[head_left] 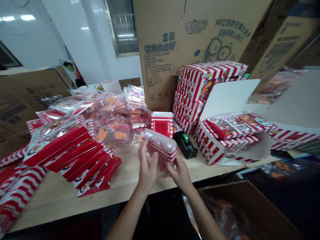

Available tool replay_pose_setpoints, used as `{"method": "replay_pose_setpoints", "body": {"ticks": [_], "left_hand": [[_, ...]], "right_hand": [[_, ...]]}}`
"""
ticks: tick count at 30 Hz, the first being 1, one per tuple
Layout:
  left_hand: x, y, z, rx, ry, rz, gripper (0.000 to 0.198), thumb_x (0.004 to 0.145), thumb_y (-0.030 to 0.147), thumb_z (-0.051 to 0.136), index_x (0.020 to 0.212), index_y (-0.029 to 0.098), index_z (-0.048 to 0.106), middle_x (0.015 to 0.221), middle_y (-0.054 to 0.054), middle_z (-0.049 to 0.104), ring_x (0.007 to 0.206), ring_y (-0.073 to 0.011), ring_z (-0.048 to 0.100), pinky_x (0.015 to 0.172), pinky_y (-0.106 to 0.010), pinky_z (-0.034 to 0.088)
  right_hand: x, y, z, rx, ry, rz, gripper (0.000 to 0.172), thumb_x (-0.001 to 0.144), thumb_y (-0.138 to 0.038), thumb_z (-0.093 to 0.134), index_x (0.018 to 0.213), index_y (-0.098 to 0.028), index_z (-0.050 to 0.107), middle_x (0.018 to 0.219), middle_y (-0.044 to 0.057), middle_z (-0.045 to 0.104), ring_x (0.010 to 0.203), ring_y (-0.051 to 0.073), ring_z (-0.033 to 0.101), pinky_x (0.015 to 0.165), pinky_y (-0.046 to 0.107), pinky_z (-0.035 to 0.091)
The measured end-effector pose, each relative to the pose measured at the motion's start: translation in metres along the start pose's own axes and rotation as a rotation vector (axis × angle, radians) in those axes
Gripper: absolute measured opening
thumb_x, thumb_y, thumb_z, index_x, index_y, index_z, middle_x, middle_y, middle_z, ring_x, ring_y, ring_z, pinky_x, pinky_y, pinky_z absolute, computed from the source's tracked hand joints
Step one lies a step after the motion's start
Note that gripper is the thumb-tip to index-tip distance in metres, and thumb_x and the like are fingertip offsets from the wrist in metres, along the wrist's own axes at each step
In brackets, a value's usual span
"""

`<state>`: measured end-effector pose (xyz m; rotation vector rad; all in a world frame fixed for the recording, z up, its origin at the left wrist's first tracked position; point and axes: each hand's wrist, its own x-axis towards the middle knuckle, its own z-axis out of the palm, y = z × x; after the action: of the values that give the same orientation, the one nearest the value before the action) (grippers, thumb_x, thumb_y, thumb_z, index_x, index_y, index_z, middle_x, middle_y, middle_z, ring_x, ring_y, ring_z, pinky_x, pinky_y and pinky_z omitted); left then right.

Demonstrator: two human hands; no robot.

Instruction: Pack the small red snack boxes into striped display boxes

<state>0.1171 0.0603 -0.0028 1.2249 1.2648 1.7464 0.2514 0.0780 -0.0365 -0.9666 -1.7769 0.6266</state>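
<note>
Bare forearms (127, 216) reach across a wooden table (55, 200), left hand (148, 168) and right hand (178, 175) pinching a plastic-wrapped red-striped box (162, 146) between spread fingers (143, 150), near a black tape dispenser (185, 145).

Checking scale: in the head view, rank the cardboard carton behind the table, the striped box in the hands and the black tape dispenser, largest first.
Cardboard carton
Striped box
Black tape dispenser
The box is nearer the camera, so its rank over the dispenser is unsure.
</note>
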Motion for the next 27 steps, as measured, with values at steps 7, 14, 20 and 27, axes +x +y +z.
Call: {"method": "replay_pose_setpoints", "body": {"ticks": [7,14,20,27], "left_hand": [[0.022,0.000,-0.018,0.047,0.086,-0.164,0.033,0.077,0.035,0.053,0.103,0.015,0.052,0.099,-0.007,0.062,0.091,-0.0185,0.057,0.082,-0.028,0.043],[0.005,0.005,-0.004,0.219,0.161,0.005,0.009,0.075,0.018,0.038,0.075,0.019,0.047,0.062,0.003,0.051,0.060,-0.0126,0.049,0.061,-0.021,0.041],[0.016,0.006,-0.021,-0.037,-0.048,-0.160,0.024,0.075,0.026,0.045,0.094,0.016,0.056,0.088,-0.004,0.062,0.085,-0.0178,0.056,0.079,-0.028,0.043],[0.027,0.001,-0.056,-0.386,-0.460,-0.398,0.033,0.069,0.026,0.063,0.101,0.017,0.065,0.102,-0.008,0.067,0.103,-0.0239,0.056,0.093,-0.039,0.040]], "right_hand": [[-0.003,-0.006,-0.025,0.044,-0.222,0.059,0.057,0.084,-0.028,0.051,0.134,-0.019,0.027,0.133,0.012,0.040,0.121,0.023,0.040,0.102,0.039,0.033],[-0.001,0.001,-0.007,-0.026,0.229,-0.172,0.036,0.083,-0.023,0.051,0.119,-0.023,0.046,0.119,0.012,0.050,0.114,0.024,0.047,0.095,0.041,0.041],[0.019,-0.023,-0.031,-0.108,0.075,-0.220,0.016,0.085,-0.021,0.047,0.073,-0.020,0.058,0.077,0.005,0.058,0.079,0.018,0.057,0.074,0.031,0.047],[0.020,-0.030,-0.026,0.431,-0.032,0.099,0.037,0.084,-0.028,0.054,0.120,-0.026,0.046,0.117,0.006,0.056,0.105,0.018,0.054,0.090,0.032,0.043]]}}
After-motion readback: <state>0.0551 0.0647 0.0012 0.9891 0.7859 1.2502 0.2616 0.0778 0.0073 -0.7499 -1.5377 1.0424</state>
